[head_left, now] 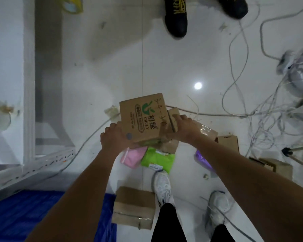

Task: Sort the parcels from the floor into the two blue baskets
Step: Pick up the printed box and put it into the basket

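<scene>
- Cardboard box (143, 117) with a green logo sits at frame centre, held above the white floor (98, 70) between both hands.
- Left hand (115, 137) grips its lower left side, fingers curled underneath.
- Right hand (179, 127) grips its right edge.
- Pink parcel (132, 157) and green parcel (157, 158) lie just below it.
- Blue basket (24, 212) fills the lower left corner.

My left hand (115, 137) is mostly tucked under the cardboard box (142, 117), so my fingertips there don't show. The box also covers part of the pink parcel (133, 157) and green parcel (157, 158). My right forearm hides most of the purple parcel (202, 158). The blue basket (24, 212) is cut off by the bottom-left edge.
</scene>
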Available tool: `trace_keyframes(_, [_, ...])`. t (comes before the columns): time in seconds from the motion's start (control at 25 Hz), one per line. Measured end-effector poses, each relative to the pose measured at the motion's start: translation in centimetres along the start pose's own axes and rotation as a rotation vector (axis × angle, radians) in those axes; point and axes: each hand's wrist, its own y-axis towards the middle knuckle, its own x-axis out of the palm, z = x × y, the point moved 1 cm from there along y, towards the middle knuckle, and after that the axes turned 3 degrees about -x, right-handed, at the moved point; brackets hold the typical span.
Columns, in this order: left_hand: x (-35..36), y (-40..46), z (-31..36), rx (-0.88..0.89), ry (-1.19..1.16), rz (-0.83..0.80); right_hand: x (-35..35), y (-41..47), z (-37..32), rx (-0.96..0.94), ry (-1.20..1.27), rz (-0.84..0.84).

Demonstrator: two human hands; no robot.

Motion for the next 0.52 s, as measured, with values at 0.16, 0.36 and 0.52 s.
trace_keyframes(0.16, [2.1,3.7,-0.6,-0.155,-0.336,-0.119,1.1,4.6,-1.3,0.033,0.247,-0.011])
trace_keyframes(0.36, [4.5,5.0,-1.3,-0.374,-0.861,-0.219,2.4,6.7,-1.2,0.093,0.447,-0.035])
trace_keyframes(0.52, [6.2,3.7,-1.1,-0.48,-1.094,-0.255,2.9,6.4,-1.1,0.16,0.605,-0.017])
